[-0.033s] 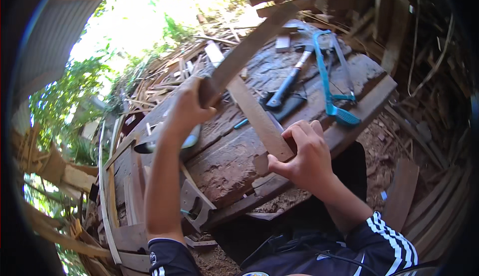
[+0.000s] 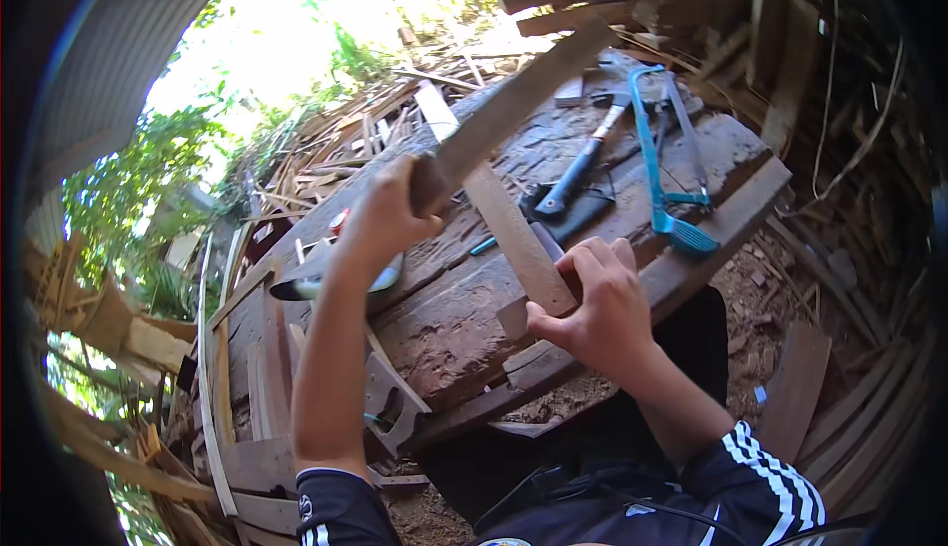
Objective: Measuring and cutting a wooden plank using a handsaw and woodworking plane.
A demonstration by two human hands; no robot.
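My left hand [image 2: 387,212] is closed around the near end of a long brown wooden board [image 2: 523,97]. The board is raised at a slant above the workbench, pointing to the far right. My right hand [image 2: 604,294] pinches the near end of a lighter wooden strip [image 2: 509,220] between thumb and fingers. That strip runs away from me under the board, and its far part shows pale beyond it. A small dark wooden end [image 2: 513,319] shows beside my right thumb; whether it is joined to the strip, I cannot tell.
On the rough wooden workbench [image 2: 425,344] lie a hammer [image 2: 578,166] with a dark grip and a blue-framed hacksaw [image 2: 647,151]. A handsaw handle [image 2: 387,413] shows at the near left edge. Scrap wood [image 2: 331,156] is heaped beyond the bench, with more boards at right.
My left hand and the board have shifted slightly right and nearer to me. My right hand keeps its pinch on the strip. The whole view has moved a little.
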